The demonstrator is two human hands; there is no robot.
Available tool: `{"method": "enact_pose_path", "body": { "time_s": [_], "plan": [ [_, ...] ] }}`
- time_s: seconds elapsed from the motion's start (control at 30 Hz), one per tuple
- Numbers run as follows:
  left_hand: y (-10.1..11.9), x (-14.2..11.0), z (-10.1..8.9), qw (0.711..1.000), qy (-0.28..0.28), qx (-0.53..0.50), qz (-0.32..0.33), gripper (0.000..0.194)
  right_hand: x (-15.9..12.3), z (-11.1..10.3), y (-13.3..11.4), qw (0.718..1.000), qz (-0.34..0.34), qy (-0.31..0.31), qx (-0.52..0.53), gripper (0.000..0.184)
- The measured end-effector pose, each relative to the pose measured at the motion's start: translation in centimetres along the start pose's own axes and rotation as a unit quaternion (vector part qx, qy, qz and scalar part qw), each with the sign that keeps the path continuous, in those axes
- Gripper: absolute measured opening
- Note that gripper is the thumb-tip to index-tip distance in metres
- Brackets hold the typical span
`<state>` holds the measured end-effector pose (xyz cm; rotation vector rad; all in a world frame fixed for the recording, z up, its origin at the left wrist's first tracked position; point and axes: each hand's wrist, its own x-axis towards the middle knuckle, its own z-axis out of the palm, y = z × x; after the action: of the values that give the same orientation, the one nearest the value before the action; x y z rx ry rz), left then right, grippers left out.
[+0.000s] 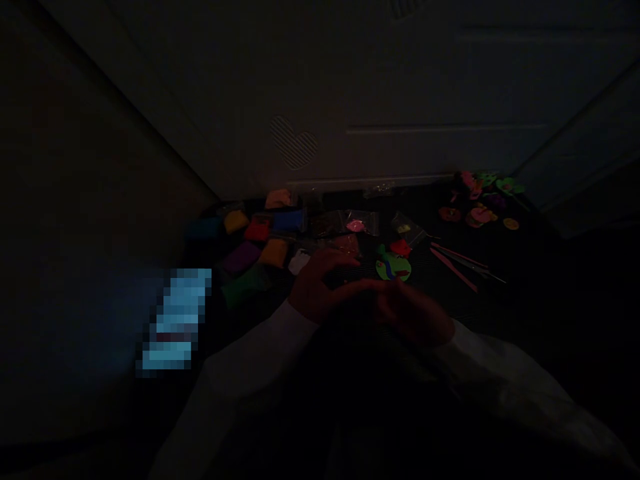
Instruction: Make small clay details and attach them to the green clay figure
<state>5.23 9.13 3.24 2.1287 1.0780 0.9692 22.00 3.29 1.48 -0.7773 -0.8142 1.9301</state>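
In dim light, my left hand (320,283) reaches over the dark surface with its fingers apart. One of its fingers stretches right and meets or nearly meets the tips of my right hand (417,315). That hand is dark and smeared, so its fingers do not show clearly. Whether something small sits between the two hands, I cannot tell. Just beyond them lies a round green piece (393,267) with blue and red parts on it. A red piece (400,249) touches its upper edge. Close to my left hand is a bag of white clay-like material (300,261).
Bags of coloured clay-like material, among them orange (274,253), purple (242,257) and blue (289,221), cover the left side. Pink sticks (454,268) lie at right, below small colourful figures (481,215). A glowing, pixelated screen (177,320) stands at far left. A panelled wall (400,157) rises behind.
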Motion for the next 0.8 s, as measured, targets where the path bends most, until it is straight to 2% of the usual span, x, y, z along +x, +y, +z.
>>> {"method": "enact_pose_path", "body": {
  "time_s": [0.27, 0.4, 0.47, 0.6, 0.7, 0.8],
  "plan": [
    [-0.15, 0.1, 0.09, 1.0, 0.007, -0.026, -0.01, 0.03, 0.01, 0.19, -0.21, 0.999, -0.009, -0.001, -0.052, 0.045],
    [-0.36, 0.12, -0.01, 0.996, 0.023, -0.079, -0.028, 0.034, 0.18, 0.39, -0.57, 0.999, -0.027, 0.012, -0.046, 0.044],
    [-0.46, 0.1, 0.04, 0.993, 0.029, -0.1, -0.048, 0.029, 0.19, 0.43, -0.69, 0.999, -0.032, 0.017, -0.04, 0.044],
    [-0.5, 0.13, 0.23, 0.988, -0.008, -0.122, -0.09, 0.016, 0.14, 0.41, -0.65, 0.996, -0.034, 0.025, -0.079, 0.047],
    [-0.38, 0.19, 0.32, 0.983, -0.041, -0.136, -0.113, 0.015, 0.18, 0.3, -0.47, 0.994, -0.044, 0.019, -0.095, 0.047],
    [-0.16, 0.24, 0.37, 0.981, -0.051, -0.139, -0.125, 0.015, 0.28, 0.14, -0.26, 0.992, -0.057, 0.017, -0.111, 0.048]
  ]
}}
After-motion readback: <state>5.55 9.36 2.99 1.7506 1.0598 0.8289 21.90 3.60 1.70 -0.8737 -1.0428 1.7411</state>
